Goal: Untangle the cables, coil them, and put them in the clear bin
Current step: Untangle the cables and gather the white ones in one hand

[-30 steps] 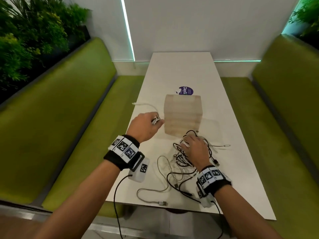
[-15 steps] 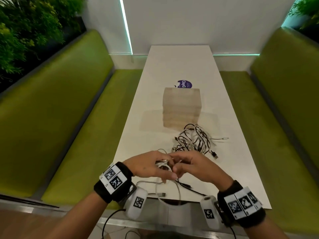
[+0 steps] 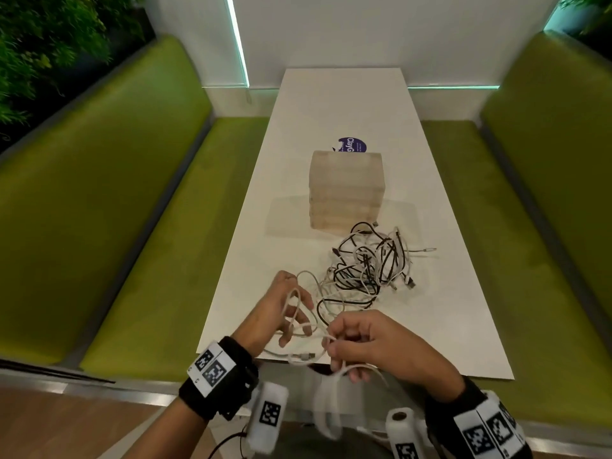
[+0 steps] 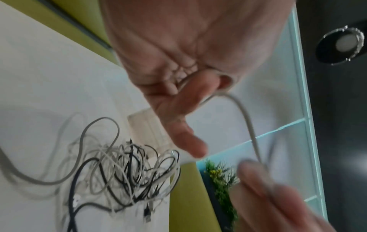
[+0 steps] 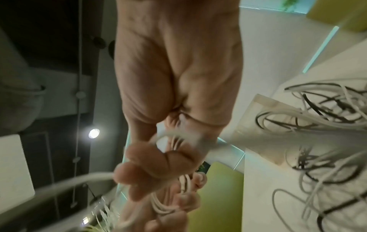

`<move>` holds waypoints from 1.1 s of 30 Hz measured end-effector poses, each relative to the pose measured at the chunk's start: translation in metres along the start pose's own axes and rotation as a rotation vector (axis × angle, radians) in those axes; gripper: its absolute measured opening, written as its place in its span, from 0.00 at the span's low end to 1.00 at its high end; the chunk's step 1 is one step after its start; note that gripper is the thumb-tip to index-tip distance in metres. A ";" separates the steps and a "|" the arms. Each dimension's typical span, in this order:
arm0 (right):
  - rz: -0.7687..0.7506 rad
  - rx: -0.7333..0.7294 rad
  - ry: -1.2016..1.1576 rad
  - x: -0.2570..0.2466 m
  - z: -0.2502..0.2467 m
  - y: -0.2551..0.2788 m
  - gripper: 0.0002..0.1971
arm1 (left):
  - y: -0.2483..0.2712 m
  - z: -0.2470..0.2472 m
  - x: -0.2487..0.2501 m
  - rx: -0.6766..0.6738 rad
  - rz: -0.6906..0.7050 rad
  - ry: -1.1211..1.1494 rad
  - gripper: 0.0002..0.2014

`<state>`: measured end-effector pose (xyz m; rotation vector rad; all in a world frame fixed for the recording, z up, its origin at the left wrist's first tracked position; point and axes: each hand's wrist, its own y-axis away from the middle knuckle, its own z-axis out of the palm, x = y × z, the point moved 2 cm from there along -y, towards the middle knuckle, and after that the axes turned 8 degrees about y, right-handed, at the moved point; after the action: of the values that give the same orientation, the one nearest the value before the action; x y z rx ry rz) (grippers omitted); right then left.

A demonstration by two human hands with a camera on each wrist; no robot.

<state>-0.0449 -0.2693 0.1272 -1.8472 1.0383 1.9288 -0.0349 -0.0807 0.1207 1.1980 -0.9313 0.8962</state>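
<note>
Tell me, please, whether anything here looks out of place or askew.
Yes: black and white cables lie in a knotted heap on the table beside the clear bin, and the white cable in the right hand droops past the near edge.

table (image 3: 331,104): smooth matt white top. clear bin (image 3: 346,190): frosted, cloudy plastic. cables (image 3: 367,260): smooth plastic sheath, black and white. benches (image 3: 99,193): matt green upholstery.
</note>
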 end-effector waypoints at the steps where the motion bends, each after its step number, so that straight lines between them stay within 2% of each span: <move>1: 0.010 -0.040 -0.009 0.002 0.001 0.001 0.06 | -0.001 -0.006 0.002 0.016 0.020 0.007 0.09; 3: 0.048 -0.094 0.064 0.011 0.005 -0.001 0.05 | -0.002 -0.013 0.005 0.013 0.019 0.003 0.05; 9: 0.213 -0.186 0.266 0.068 0.032 -0.025 0.01 | 0.002 -0.015 0.005 -0.008 0.052 -0.045 0.09; 13: 0.193 -0.134 0.492 0.093 0.035 -0.040 0.07 | 0.003 -0.011 -0.002 -0.061 0.127 -0.124 0.09; 16: 0.191 -0.132 0.684 0.103 0.035 -0.047 0.11 | 0.005 -0.012 0.000 -0.010 0.196 -0.069 0.10; 19: 0.184 -0.022 0.768 0.105 0.032 -0.053 0.11 | 0.005 -0.015 0.008 0.039 0.260 0.021 0.11; 21: 0.196 0.035 0.807 0.105 0.029 -0.056 0.12 | 0.004 -0.017 0.012 0.051 0.287 0.052 0.13; 23: 0.249 0.003 0.800 0.106 0.026 -0.059 0.16 | 0.001 -0.017 0.014 0.047 0.289 0.081 0.16; 25: 0.249 -0.002 0.764 0.105 0.023 -0.059 0.15 | 0.000 -0.016 0.015 0.041 0.282 0.085 0.17; 27: 0.190 0.111 0.768 0.101 0.017 -0.062 0.10 | -0.002 -0.015 0.012 0.028 0.268 0.072 0.16; 29: 0.157 0.192 0.779 0.100 0.015 -0.072 0.12 | -0.002 -0.015 0.007 0.012 0.249 0.055 0.16; 31: 0.191 0.125 0.854 0.102 0.020 -0.084 0.17 | -0.001 -0.015 0.002 0.004 0.236 0.026 0.16; 33: 0.196 0.038 0.994 0.107 0.028 -0.093 0.18 | 0.001 -0.016 -0.002 0.005 0.217 0.001 0.17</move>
<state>-0.0220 -0.2144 -0.0044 -2.8221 1.5176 0.9595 -0.0345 -0.0645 0.1168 1.1145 -1.0728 1.0717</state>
